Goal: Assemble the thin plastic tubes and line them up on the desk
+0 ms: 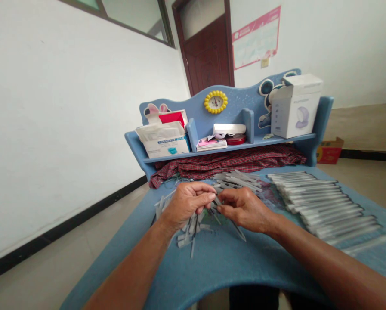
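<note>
Pinching one thin grey strip point(217, 200) between them, left hand point(186, 203) and right hand point(243, 209) meet fingertip to fingertip, both closed narrow on it, just above the loose pile point(193, 234) on the blue desk point(218, 262); neat row point(325, 206) lies right of the hands

We hold one thin grey strip point(216, 201) pinched between the fingertips of our left hand point(186, 204) and our right hand point(244, 209), just above the blue table point(218, 269). It is short, narrow and tilted, and mostly hidden by the fingers. Under and beside the left hand lies a loose pile of strips point(190, 236), pale grey and crossing one another at odd angles. Some have dark, thin ends. A second heap of strips point(239, 180) lies flat just behind the hands. To the right, longer grey pieces form a neat row point(325, 204), side by side and touching.
</note>
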`<control>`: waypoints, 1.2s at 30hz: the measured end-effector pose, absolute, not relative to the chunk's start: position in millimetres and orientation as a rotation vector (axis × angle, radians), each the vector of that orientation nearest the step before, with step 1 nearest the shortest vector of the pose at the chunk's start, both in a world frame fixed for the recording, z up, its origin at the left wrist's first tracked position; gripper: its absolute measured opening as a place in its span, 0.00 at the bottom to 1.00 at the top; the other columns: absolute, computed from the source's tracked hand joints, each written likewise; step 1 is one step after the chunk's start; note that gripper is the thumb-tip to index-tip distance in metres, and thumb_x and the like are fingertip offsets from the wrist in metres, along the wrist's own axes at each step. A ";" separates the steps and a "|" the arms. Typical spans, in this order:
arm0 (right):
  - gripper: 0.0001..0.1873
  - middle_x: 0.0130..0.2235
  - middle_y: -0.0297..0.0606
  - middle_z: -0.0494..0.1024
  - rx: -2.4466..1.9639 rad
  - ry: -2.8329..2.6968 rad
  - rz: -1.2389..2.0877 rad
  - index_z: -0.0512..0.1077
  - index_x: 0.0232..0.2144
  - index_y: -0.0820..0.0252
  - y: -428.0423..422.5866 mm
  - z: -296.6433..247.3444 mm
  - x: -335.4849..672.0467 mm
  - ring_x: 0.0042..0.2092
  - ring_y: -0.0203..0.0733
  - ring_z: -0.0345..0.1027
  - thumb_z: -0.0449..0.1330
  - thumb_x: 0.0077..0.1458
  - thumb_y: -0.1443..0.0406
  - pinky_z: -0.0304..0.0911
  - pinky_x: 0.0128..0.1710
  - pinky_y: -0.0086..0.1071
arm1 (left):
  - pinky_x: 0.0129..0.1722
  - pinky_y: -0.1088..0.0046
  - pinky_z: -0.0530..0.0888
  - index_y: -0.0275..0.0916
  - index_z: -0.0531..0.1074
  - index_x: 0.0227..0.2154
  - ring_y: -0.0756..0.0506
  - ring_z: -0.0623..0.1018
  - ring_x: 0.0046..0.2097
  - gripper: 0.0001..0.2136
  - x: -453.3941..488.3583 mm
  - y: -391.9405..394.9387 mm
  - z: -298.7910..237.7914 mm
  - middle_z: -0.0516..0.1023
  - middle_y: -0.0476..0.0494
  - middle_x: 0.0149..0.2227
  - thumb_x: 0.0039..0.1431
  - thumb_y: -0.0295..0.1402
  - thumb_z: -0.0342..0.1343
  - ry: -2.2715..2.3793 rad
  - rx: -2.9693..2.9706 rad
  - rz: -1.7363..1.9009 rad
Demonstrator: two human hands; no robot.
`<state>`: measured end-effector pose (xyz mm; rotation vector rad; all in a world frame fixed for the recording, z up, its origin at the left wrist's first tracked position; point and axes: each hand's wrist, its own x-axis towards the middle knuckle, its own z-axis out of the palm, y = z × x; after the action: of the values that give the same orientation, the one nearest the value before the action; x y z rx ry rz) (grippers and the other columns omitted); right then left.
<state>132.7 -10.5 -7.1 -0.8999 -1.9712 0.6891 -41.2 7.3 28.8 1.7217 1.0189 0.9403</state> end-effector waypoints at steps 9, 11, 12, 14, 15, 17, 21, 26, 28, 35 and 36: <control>0.05 0.20 0.27 0.58 -0.890 -1.977 0.701 0.65 0.22 0.62 -10.4 -6.0 133.3 0.24 0.29 0.50 0.55 0.48 0.70 0.45 0.22 0.26 | 0.13 0.83 0.54 0.33 0.71 0.23 0.58 0.60 0.15 0.11 -37.6 6.8 28.7 0.68 0.53 0.16 0.47 0.37 0.60 1.056 1.731 0.955; 0.06 0.20 0.27 0.58 -0.896 -1.974 0.708 0.63 0.21 0.62 -10.3 -6.0 133.5 0.23 0.29 0.50 0.55 0.48 0.70 0.45 0.22 0.25 | 0.13 0.83 0.55 0.33 0.72 0.26 0.57 0.61 0.15 0.09 -38.8 6.6 29.1 0.68 0.52 0.16 0.47 0.36 0.59 1.027 1.731 0.934; 0.06 0.20 0.27 0.58 -0.897 -1.972 0.713 0.63 0.21 0.62 -10.2 -5.8 133.7 0.23 0.29 0.50 0.55 0.48 0.70 0.45 0.22 0.25 | 0.14 0.83 0.55 0.33 0.73 0.29 0.57 0.61 0.15 0.10 -39.3 6.5 29.4 0.69 0.52 0.17 0.47 0.35 0.59 1.010 1.726 0.921; 0.05 0.20 0.27 0.60 -0.888 -1.973 0.723 0.64 0.22 0.62 -9.9 -5.5 134.1 0.24 0.29 0.51 0.54 0.48 0.70 0.46 0.23 0.25 | 0.14 0.83 0.56 0.34 0.73 0.35 0.57 0.62 0.16 0.12 -39.6 6.5 29.8 0.70 0.52 0.17 0.48 0.36 0.58 0.990 1.718 0.901; 0.05 0.20 0.27 0.60 -0.881 -1.975 0.725 0.65 0.22 0.62 -9.8 -5.5 134.3 0.24 0.29 0.52 0.54 0.48 0.70 0.46 0.23 0.25 | 0.14 0.83 0.56 0.34 0.73 0.36 0.57 0.62 0.15 0.13 -39.3 6.7 30.0 0.70 0.53 0.17 0.49 0.37 0.58 0.995 1.711 0.899; 0.04 0.21 0.27 0.61 -0.877 -1.972 0.721 0.65 0.23 0.62 -9.6 -5.8 134.5 0.24 0.29 0.52 0.54 0.48 0.70 0.46 0.23 0.25 | 0.14 0.83 0.55 0.34 0.72 0.34 0.57 0.61 0.15 0.13 -38.1 7.1 29.9 0.69 0.53 0.17 0.48 0.38 0.59 1.032 1.703 0.913; 0.08 0.19 0.26 0.57 -0.884 -1.954 0.702 0.61 0.20 0.61 -9.8 -6.9 134.2 0.23 0.29 0.49 0.55 0.48 0.70 0.44 0.22 0.25 | 0.13 0.83 0.54 0.34 0.69 0.25 0.58 0.60 0.14 0.12 -37.2 7.4 29.4 0.68 0.53 0.15 0.46 0.39 0.61 1.088 1.702 0.961; 0.06 0.20 0.26 0.57 -0.885 -1.962 0.716 0.62 0.20 0.61 -10.0 -7.1 134.4 0.23 0.29 0.49 0.55 0.48 0.71 0.44 0.21 0.25 | 0.13 0.83 0.55 0.33 0.72 0.32 0.57 0.61 0.15 0.10 -39.5 5.8 29.8 0.70 0.52 0.17 0.47 0.35 0.59 1.004 1.703 0.936; 0.05 0.20 0.27 0.58 -0.875 -1.968 0.715 0.64 0.21 0.61 -9.8 -6.7 134.4 0.23 0.29 0.50 0.55 0.47 0.71 0.45 0.22 0.25 | 0.14 0.83 0.55 0.34 0.72 0.35 0.57 0.61 0.15 0.12 -39.2 5.9 29.6 0.70 0.52 0.17 0.49 0.36 0.59 0.989 1.699 0.934; 0.09 0.19 0.26 0.57 -0.893 -1.970 0.681 0.60 0.19 0.61 -10.5 -5.2 133.4 0.23 0.28 0.49 0.55 0.47 0.71 0.45 0.21 0.25 | 0.13 0.84 0.54 0.33 0.70 0.24 0.58 0.60 0.14 0.10 -36.5 6.8 29.1 0.68 0.53 0.15 0.47 0.36 0.61 1.069 1.711 0.976; 0.09 0.19 0.26 0.56 -0.892 -1.971 0.684 0.60 0.19 0.61 -10.6 -5.3 133.3 0.22 0.28 0.49 0.54 0.47 0.71 0.45 0.21 0.25 | 0.13 0.84 0.54 0.33 0.71 0.25 0.58 0.60 0.14 0.09 -36.7 6.4 29.5 0.69 0.53 0.15 0.47 0.35 0.61 1.060 1.711 0.974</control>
<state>133.3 -10.6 -5.3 -0.8919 -1.9711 0.6836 -36.7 6.4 29.5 1.7113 1.0599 0.9742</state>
